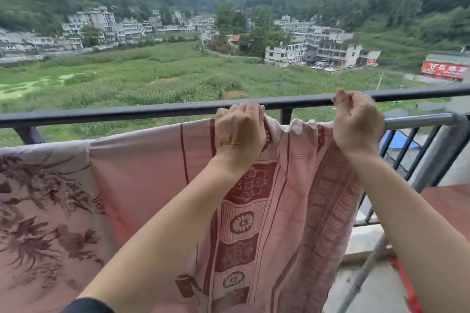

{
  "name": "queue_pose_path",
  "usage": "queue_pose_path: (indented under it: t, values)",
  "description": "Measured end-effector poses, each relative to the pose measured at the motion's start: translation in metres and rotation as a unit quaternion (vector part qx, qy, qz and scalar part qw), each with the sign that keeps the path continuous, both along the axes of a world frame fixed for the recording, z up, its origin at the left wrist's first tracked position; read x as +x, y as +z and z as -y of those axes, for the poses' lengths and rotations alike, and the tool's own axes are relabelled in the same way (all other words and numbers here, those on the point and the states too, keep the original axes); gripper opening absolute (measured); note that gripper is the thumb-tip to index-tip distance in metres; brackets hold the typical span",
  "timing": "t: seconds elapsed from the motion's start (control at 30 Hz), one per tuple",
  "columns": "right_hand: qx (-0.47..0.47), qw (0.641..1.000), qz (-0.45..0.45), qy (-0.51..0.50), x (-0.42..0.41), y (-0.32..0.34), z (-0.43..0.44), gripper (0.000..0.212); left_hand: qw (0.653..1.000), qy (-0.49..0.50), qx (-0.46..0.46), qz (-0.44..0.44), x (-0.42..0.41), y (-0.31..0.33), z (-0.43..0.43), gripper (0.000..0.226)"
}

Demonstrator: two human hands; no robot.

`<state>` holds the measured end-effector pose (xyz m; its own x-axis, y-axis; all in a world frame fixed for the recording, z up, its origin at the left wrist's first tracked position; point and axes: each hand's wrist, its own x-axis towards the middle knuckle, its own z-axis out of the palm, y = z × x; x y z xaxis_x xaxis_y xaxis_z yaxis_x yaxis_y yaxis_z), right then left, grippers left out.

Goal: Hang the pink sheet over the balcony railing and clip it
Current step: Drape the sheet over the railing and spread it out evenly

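Pink sheet (292,211) is draped over the silver rod (419,121) just under the black railing (127,112), hanging down the near side. Left hand (239,129) has its fingers bunched round the sheet's top fold right below the railing. Right hand (356,122) is curled up against the railing, can't tell what it's pinching.

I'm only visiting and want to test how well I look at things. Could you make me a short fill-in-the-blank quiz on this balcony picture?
1. The left hand grips the top edge of the ____ sheet.
2. The balcony railing has a top rail coloured ____.
3. Beyond the railing lies a wide ____ field, with buildings behind it.

Missing words: pink; black; green.
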<state>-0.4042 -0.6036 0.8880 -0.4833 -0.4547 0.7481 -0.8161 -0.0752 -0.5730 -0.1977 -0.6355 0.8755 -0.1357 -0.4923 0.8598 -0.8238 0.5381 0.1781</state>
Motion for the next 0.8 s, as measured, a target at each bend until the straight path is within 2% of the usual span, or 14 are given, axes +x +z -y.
queue_pose_path:
  t: [0.07, 0.17, 0.2, 0.3, 0.5, 0.6, 0.7, 0.8]
  values:
    - [0.035, 0.999, -0.029, -0.009, -0.021, 0.001, 0.003, 0.047, 1.000, 0.000, -0.013, 0.000, -0.011, 0.000, 0.005, 0.026]
    - [0.183, 0.977, -0.112, -0.003, -0.026, -0.017, 0.013, 0.052, 1.000, 0.002, 0.008, 0.022, -0.020, -0.009, 0.008, 0.030]
    - [0.205, 0.968, -0.145, -0.005, -0.024, -0.025, 0.016, 0.054, 0.999, 0.013, 0.020, 0.045, -0.021, -0.013, 0.009, 0.030]
    - [0.186, 0.967, -0.172, 0.005, -0.022, -0.034, 0.021, 0.055, 0.993, 0.050, 0.032, 0.104, -0.014, -0.026, 0.013, 0.035]
    - [0.160, 0.979, -0.119, 0.042, -0.025, -0.035, 0.031, 0.053, 0.995, 0.049, 0.052, 0.068, 0.008, -0.054, 0.003, 0.031]
    - [0.133, 0.981, -0.141, 0.027, -0.012, -0.045, 0.036, 0.051, 0.993, 0.063, 0.060, 0.074, 0.034, -0.070, -0.016, 0.039]
    - [0.084, 0.980, -0.157, 0.083, 0.022, -0.047, 0.033, 0.041, 0.991, 0.102, 0.073, 0.053, 0.062, -0.073, -0.043, 0.040]
    - [0.083, 0.971, -0.152, 0.164, 0.067, -0.038, 0.021, 0.043, 0.983, 0.158, 0.087, 0.029, 0.101, -0.068, -0.065, 0.042]
